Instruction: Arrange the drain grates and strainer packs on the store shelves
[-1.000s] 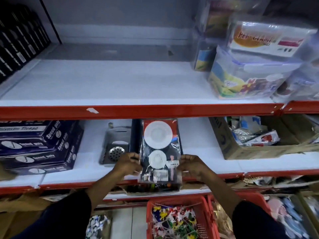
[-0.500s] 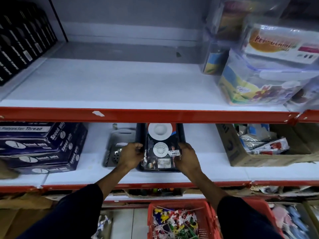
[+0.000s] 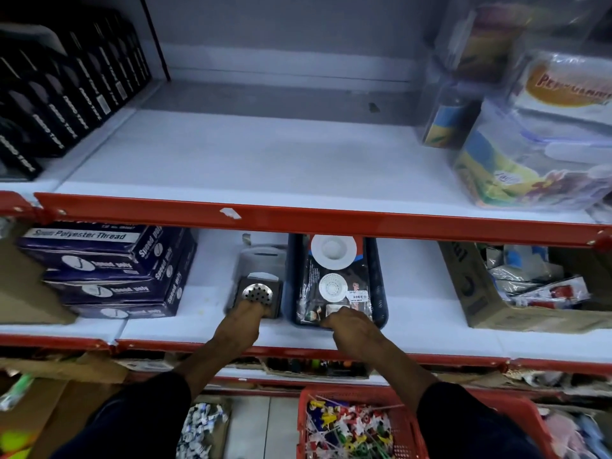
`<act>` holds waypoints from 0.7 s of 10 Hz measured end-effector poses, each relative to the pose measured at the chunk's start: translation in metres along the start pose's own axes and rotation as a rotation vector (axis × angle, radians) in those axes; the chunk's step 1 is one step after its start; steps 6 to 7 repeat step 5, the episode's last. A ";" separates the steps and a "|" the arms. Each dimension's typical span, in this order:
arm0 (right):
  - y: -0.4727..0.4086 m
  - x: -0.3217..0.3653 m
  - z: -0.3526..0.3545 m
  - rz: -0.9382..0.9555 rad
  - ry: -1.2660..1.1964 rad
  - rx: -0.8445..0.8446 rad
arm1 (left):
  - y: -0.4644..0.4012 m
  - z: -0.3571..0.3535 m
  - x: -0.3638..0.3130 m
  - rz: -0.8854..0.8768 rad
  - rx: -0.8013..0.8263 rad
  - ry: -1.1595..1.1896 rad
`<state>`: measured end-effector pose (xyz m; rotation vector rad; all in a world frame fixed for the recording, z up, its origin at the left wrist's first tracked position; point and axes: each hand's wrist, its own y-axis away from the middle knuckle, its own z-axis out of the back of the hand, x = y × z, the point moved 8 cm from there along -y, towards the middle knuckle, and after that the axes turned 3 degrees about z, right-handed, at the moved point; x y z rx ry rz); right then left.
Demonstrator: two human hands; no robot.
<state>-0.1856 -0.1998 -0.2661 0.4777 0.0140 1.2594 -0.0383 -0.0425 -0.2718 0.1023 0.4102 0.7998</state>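
A strainer pack (image 3: pixel 332 286), clear plastic with white round strainers on a dark card, lies flat in a dark blue tray (image 3: pixel 381 293) on the middle shelf. My right hand (image 3: pixel 351 323) grips the pack's near end at the tray's front edge. To the left of the tray sits a square metal drain grate (image 3: pixel 256 293) with a perforated round centre, and behind it a grey packaged grate (image 3: pixel 263 256). My left hand (image 3: pixel 243 321) covers the drain grate's near edge, fingers curled onto it.
Dark blue polyester thread boxes (image 3: pixel 109 270) are stacked at the left of the middle shelf (image 3: pixel 414 326). A cardboard box (image 3: pixel 480 293) of packets stands at its right. The upper shelf (image 3: pixel 265 160) holds black boxes left and plastic containers (image 3: pixel 530 160) right. A red basket (image 3: pixel 357 425) stands below.
The strainer pack went from held in front of the shelf into the blue tray. My left hand then let go of it and moved left onto the drain grate.
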 end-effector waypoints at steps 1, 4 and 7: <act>0.005 0.001 -0.001 -0.004 -0.030 0.013 | 0.007 -0.007 0.001 -0.006 0.045 0.019; 0.024 0.012 -0.010 0.020 -0.092 0.098 | 0.036 -0.010 -0.004 -0.094 0.055 0.050; 0.033 0.019 -0.002 0.041 -0.083 0.107 | 0.042 0.001 -0.011 -0.072 0.042 -0.059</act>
